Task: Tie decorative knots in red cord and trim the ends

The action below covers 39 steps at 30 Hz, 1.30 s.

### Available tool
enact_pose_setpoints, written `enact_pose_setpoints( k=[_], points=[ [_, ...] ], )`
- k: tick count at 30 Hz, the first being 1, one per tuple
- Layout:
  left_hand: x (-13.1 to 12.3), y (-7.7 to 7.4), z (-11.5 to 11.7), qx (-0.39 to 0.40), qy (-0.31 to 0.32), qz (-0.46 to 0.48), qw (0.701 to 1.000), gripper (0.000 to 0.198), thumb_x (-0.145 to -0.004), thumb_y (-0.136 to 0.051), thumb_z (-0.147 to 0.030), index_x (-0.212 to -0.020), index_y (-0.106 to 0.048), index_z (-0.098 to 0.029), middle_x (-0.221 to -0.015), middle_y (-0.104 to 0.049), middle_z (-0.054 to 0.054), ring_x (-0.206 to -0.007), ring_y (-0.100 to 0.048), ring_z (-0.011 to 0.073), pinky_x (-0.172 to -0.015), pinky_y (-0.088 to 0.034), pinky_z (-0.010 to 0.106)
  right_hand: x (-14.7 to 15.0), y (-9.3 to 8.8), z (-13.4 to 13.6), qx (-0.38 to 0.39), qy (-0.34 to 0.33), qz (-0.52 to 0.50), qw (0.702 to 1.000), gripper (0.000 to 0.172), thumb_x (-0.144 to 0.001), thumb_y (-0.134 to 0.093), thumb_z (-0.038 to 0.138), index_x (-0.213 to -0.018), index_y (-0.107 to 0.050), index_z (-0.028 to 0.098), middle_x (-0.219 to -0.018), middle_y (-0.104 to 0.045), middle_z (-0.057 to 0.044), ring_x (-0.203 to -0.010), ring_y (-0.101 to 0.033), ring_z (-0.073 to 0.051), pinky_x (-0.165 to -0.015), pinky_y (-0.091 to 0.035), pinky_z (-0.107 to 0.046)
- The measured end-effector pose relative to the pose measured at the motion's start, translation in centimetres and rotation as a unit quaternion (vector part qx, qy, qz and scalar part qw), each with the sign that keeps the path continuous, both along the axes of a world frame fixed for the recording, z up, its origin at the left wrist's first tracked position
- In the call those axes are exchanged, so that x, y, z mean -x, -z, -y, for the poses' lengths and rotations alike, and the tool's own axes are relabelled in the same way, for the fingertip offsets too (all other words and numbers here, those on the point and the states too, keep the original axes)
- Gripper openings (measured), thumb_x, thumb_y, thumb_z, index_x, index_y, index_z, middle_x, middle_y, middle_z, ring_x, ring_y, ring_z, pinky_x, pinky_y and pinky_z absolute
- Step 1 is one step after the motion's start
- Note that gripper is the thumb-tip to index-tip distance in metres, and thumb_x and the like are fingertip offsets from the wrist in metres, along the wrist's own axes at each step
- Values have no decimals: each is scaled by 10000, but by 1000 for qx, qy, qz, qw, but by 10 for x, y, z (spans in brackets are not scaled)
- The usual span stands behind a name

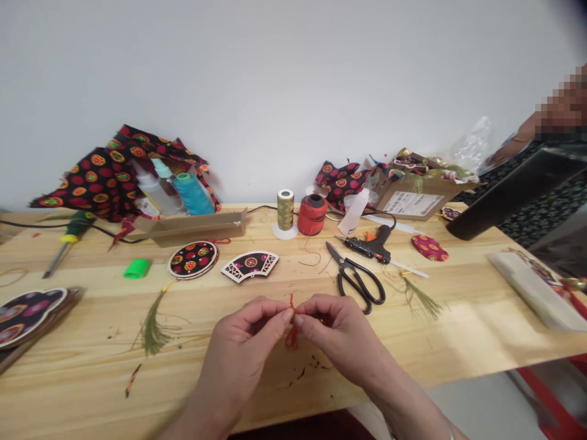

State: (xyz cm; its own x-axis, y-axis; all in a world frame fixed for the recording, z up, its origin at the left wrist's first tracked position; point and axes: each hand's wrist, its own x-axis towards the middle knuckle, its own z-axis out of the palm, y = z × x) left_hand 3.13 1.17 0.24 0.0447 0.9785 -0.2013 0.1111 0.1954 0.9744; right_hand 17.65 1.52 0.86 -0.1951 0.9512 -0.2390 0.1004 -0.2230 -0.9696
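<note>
My left hand [247, 342] and my right hand [332, 333] meet at the front middle of the table, thumbs and forefingers pinched on a red thread [292, 339]. One end sticks up above my fingertips and a looped bunch hangs below; the part between the fingers is hidden. Black-handled scissors [360, 281] lie just beyond my right hand, blades pointing away to the left. Past my left hand rest a fan-shaped wooden-framed ornament [251, 266] and a round one [192, 260]. A green tassel [158, 324] lies to the left, another tassel [419, 296] to the right.
At the back stand a gold thread spool [285, 211], a red spool [312, 215] and a glue gun [371, 244]. A cardboard box [413, 198] holds trinkets. Patterned cloth [105, 177], bottles and a screwdriver [68, 241] occupy the left. Another person's arm [527, 131] reaches in at right.
</note>
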Motion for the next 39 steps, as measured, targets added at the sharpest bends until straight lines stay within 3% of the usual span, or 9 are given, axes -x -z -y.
enact_pose_setpoints(
  k=[4,8,13,17,21,24,32,36,39],
  points=[
    [-1,1,0,-9,-14,15,1000,65,-716,-672,-270,-699,-721,-230,-745,-665,-16,-703,-563,135,-646,-430,193,1,2,3,-58,10,82,995,166,-765,-517,206,-648,-617,145,-584,-587,-8,-549,-494,-113,-516,-378,-224],
    [-4,2,1,12,-66,96,993,49,-658,-724,-242,-695,-735,-210,-860,-663,-2,-595,-511,86,-498,-390,171,0,6,7,-128,19,177,976,142,-759,-492,166,-666,-600,167,-621,-576,-3,-566,-488,-111,-527,-368,-222],
    [-4,1,2,57,-81,210,973,93,-641,-741,-211,-730,-735,-184,-581,-622,-31,-479,-424,50,-447,-356,143,-4,10,6,-173,34,260,949,120,-729,-469,134,-656,-554,176,-664,-573,-11,-626,-501,-130,-567,-369,-237],
    [-1,-2,-1,34,-117,269,955,93,-631,-743,-187,-722,-728,-175,-642,-676,-7,-570,-509,75,-524,-416,161,-7,13,5,-180,39,295,938,117,-712,-457,123,-650,-537,180,-668,-573,-15,-634,-497,-138,-570,-360,-245],
    [5,-8,-8,34,-130,314,940,56,-646,-724,-179,-701,-720,-188,-724,-720,7,-730,-599,136,-704,-481,262,-12,13,5,-174,47,301,936,106,-713,-468,138,-647,-539,181,-664,-574,-19,-636,-500,-146,-565,-359,-248],
    [10,-12,-13,38,-136,338,930,38,-680,-690,-153,-699,-708,-180,-716,-723,3,-733,-614,135,-745,-492,290,-18,12,8,-154,49,298,941,107,-717,-470,147,-645,-539,183,-650,-568,-14,-611,-498,-141,-548,-356,-245],
    [12,-20,-16,44,-141,341,928,35,-702,-657,-120,-700,-686,-140,-690,-702,14,-669,-609,134,-667,-520,259,-26,12,13,-147,53,319,935,122,-723,-455,135,-628,-507,190,-635,-550,-4,-584,-484,-132,-526,-342,-245],
    [16,-23,-16,37,-129,353,926,63,-743,-625,-139,-703,-674,-134,-686,-660,-7,-558,-552,88,-591,-502,232,-31,12,13,-147,61,345,925,127,-750,-445,149,-651,-514,190,-635,-544,-5,-585,-491,-136,-532,-353,-250],
    [19,-24,-18,32,-133,350,927,94,-763,-603,-138,-694,-666,-133,-697,-643,-15,-498,-492,56,-572,-488,230,-44,4,18,-146,4,361,921,136,-743,-451,126,-680,-552,192,-660,-564,-8,-597,-509,-139,-549,-372,-255]
  ],
)
